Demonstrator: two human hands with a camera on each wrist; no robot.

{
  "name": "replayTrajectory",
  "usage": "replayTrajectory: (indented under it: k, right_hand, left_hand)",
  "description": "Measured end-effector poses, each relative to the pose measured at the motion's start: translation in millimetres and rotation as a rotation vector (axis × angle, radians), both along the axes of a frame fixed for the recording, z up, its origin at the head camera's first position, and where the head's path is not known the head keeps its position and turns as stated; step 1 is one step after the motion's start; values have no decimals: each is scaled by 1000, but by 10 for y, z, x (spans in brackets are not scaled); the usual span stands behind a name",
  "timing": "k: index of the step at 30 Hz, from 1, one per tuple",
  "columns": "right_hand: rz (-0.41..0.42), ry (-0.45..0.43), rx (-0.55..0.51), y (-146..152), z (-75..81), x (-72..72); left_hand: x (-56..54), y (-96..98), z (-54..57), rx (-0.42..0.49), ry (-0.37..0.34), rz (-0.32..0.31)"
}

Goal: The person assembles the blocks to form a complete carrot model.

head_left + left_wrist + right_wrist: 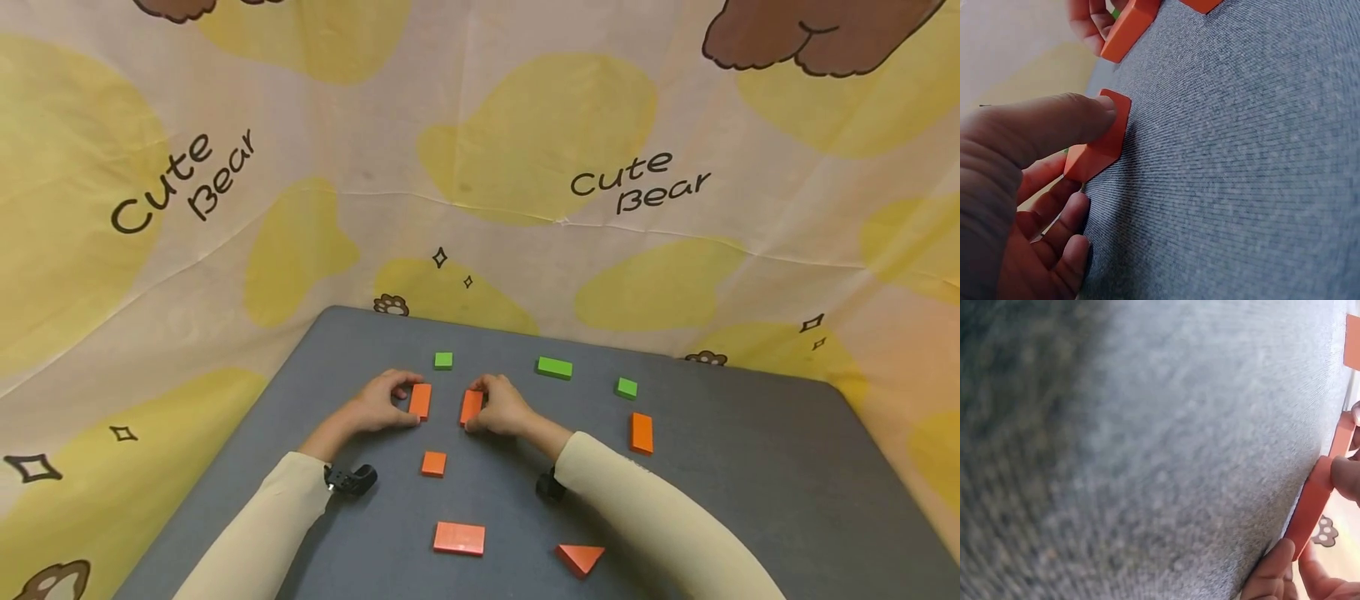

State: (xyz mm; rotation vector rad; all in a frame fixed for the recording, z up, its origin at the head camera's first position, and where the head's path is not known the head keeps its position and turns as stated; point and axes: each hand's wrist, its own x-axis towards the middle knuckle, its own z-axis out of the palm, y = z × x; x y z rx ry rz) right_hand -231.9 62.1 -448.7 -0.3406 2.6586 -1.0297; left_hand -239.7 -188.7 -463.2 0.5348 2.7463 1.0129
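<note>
Two orange rectangular blocks are in hand on the grey table, roughly parallel with a gap between them. My left hand [377,402] pinches the left orange block [421,401] by its ends, thumb at the near end and fingers at the far one. In the left wrist view the thumb lies over that left block [1092,161], with the other fingers loosely bent beside it. Across the gap, my right hand [508,410] holds the right orange block [470,407] end to end. The right wrist view shows this right block [1310,509] between fingertips and thumb, its long side near the cloth surface.
Nearer me lie an orange square block [433,464], an orange rectangular block [459,538] and an orange triangle [581,560]. Farther back are green blocks [555,368], with another orange block [641,433] at right. A patterned curtain [517,275] hangs behind the grey table [735,475].
</note>
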Motion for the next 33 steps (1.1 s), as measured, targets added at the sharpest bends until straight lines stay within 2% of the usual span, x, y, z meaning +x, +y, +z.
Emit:
replayTrajectory:
  k: [9, 17, 23, 27, 33]
  right_hand:
    - [20, 16, -22, 120, 42, -43]
    - [-18, 12, 16, 398, 181, -11]
    - [-26, 30, 60, 595, 221, 20]
    - [-12, 38, 82, 696, 164, 55]
    - [-2, 40, 88, 748, 88, 108]
  left_hand:
    - [-36, 24, -10, -21, 22, -2]
    - [-54, 10, -23, -22, 46, -19]
    - [-50, 23, 19, -35, 75, -9]
    - [-22, 107, 43, -42, 73, -10]
    - [6, 361, 85, -31, 34, -27]
